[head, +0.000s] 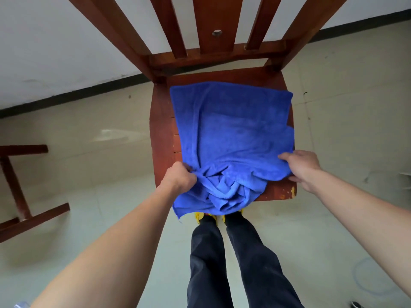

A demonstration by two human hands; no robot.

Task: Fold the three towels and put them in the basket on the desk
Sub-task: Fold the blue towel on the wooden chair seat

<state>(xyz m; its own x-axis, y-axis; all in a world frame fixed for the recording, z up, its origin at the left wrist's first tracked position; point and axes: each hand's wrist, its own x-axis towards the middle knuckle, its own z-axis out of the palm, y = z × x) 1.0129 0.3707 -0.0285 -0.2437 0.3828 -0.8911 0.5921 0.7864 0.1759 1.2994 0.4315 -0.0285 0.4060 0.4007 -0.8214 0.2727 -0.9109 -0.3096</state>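
Hands are both on the near edge of the blue towel (pixel 233 130). The left hand (pixel 180 176) is fisted round a bunched wad at the near-left corner. The right hand (pixel 300 165) pinches the near-right edge, fingers on top and thumb underneath.

Towel is on the chair seat (pixel 162 121). The far part lies flat and roughly square, the near part is crumpled and hangs over the front lip. A straight step shows on the right side, so probably layered. Can't tell whether that's one towel doubled over or more than one.

Handling, my read:
- soft microfibre, light and limp, with no stiffness, so it sags wherever it isn't held
- grippy nap, so it will drag on the wood rather than slide
- nothing fragile
- best hold is the corners, pinched one per hand and pulled taut before folding; the left-side wad needs shaking out first

Surroundings:
- dark trousers (pixel 222 252) and yellow shoes (pixel 201 215) sit right under the overhanging hem
- the seat is barely wider than the towel, so there's little spare folding surface
- the slatted chair back (pixel 213 25) stands just behind the far edge and blocks any sweep away from the body
- a wooden frame (pixel 15 174) stands on the floor (pixel 100 152) to the left, well apart
- a white wall (pixel 55 41) lies beyond

Basket and desk aren't in view.
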